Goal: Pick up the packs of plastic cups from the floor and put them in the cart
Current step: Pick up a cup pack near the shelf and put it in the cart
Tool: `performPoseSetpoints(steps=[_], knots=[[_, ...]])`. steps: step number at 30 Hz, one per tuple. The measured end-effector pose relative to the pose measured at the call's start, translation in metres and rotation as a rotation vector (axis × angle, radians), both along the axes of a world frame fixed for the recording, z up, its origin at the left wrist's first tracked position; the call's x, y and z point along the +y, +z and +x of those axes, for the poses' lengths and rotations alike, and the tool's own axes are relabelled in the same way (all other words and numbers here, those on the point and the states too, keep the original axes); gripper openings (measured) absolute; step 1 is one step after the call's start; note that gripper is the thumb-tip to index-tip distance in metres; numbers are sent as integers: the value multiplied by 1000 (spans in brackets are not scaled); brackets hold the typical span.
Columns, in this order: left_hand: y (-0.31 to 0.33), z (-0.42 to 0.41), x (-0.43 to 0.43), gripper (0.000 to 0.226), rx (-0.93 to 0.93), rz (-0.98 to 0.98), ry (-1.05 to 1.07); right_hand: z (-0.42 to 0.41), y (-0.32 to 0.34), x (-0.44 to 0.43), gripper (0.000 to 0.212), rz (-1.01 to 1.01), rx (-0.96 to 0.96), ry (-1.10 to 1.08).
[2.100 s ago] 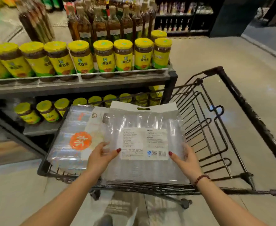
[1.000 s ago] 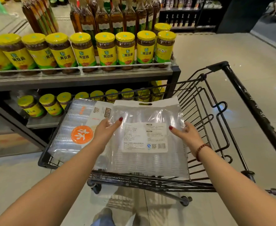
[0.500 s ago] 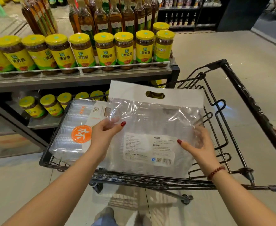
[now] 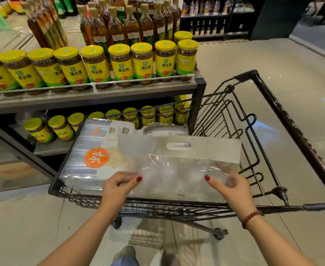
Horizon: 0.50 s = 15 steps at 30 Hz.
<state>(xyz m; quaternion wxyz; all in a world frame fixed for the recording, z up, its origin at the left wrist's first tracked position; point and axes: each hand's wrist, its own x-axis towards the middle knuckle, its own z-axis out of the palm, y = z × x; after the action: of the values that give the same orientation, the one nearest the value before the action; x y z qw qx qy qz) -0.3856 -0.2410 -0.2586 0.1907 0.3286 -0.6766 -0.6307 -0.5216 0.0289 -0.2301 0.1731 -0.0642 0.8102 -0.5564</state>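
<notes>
A clear pack of plastic cups [image 4: 177, 169] with a white handle strip is held tilted over the black wire cart [image 4: 269, 146]. My left hand [image 4: 119, 184] pinches its near left edge. My right hand [image 4: 229, 186] grips its near right side, fingers under the film. Beneath it in the cart's left part lies another pack of cups [image 4: 92, 150] with an orange round label. A third clear pack [image 4: 165, 129] shows behind them.
A metal shelf [image 4: 100, 95] with yellow-lidded jars [image 4: 142, 62] and oil bottles [image 4: 131, 25] stands just behind the cart, with more jars on its lower level. Pale tiled floor [image 4: 273, 64] spreads to the right. My feet show below the cart.
The pack lay flat in the cart between both hands; both hands have lifted and turned it, so its white handle strip now faces me and its printed label is low.
</notes>
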Motion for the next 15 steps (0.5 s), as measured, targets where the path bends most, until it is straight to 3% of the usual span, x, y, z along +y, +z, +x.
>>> performPoseSetpoints(steps=[2, 4, 6, 8, 11, 13, 15], knots=[[1, 1, 3, 8, -27, -26, -17, -2, -1, 7, 96, 34, -51, 5], [8, -2, 5, 11, -40, -40, -15, -6, 6, 9, 84, 35, -50, 24], [20, -8, 7, 26, -60, -71, -4, -11, 14, 6, 87, 6, -19, 9], [30, -15, 8, 56, -50, -83, 5, -15, 20, 2, 90, -76, -5, -52], [39, -28, 8, 99, -34, -60, 23, -19, 21, -5, 69, -143, -8, -110], [39, -32, 9, 108, -40, -44, 27, -18, 14, -7, 60, -125, -2, -105], [35, -29, 11, 102, -42, -47, 20, -13, 5, -6, 59, -86, -1, -94]])
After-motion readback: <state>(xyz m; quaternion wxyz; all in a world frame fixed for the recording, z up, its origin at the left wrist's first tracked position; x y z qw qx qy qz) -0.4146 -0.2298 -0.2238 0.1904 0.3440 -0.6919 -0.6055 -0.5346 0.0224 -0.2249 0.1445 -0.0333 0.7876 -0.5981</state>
